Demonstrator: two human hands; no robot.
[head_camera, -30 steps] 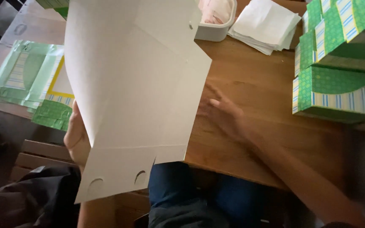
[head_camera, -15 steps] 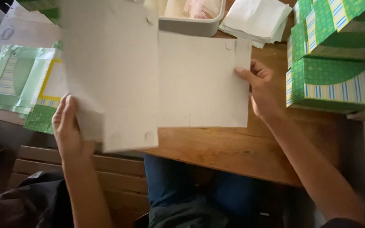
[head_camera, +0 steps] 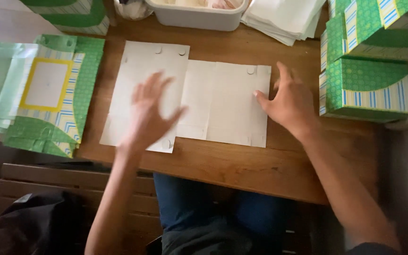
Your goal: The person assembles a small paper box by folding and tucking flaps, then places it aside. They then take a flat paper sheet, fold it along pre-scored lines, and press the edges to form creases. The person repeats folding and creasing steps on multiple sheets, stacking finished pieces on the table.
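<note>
a: report the state of both hands.

b: left hand point(head_camera: 151, 109): fingers spread wide, palm down, gripping nothing. it is blurred, so whether it touches the sheet below or hovers just above it cannot be told. right hand point(head_camera: 290, 101): also open, fingers splayed, holding nothing; its fingertips point(head_camera: 259, 96) rest at the right edge of the same sheet.

a: identify the sheet.

b: flat white die-cut cardboard blank point(head_camera: 192, 98), unfolded, lying plain side up on the brown wooden table point(head_camera: 223, 163). it has fold creases and small round tabs along its edges. the left panel, taller than the rest, lies under the left hand; the right panel extends to the thumb side of the right hand.

a: items beyond the left hand?

b: outboard of the left hand, well apart from it: a stack of flat green printed cardboard blanks point(head_camera: 43, 92) with striped borders and a yellow-framed white window. they overhang the near table edge.

a: items beyond the right hand?

b: just outboard of the right hand: a pile of folded green boxes with blue-and-yellow striped bands point(head_camera: 371, 87), stacked several high, near the little-finger side.

a: ahead of the fingertips?

b: past both hands, at the far table edge: a white rectangular plastic tub point(head_camera: 199, 16), and beside it a stack of white paper sheets point(head_camera: 284, 19). another folded green box point(head_camera: 72, 14) sits ahead of the left hand.

a: below the wrists?

b: the person's legs in blue trousers point(head_camera: 190, 203), under the table.
</note>
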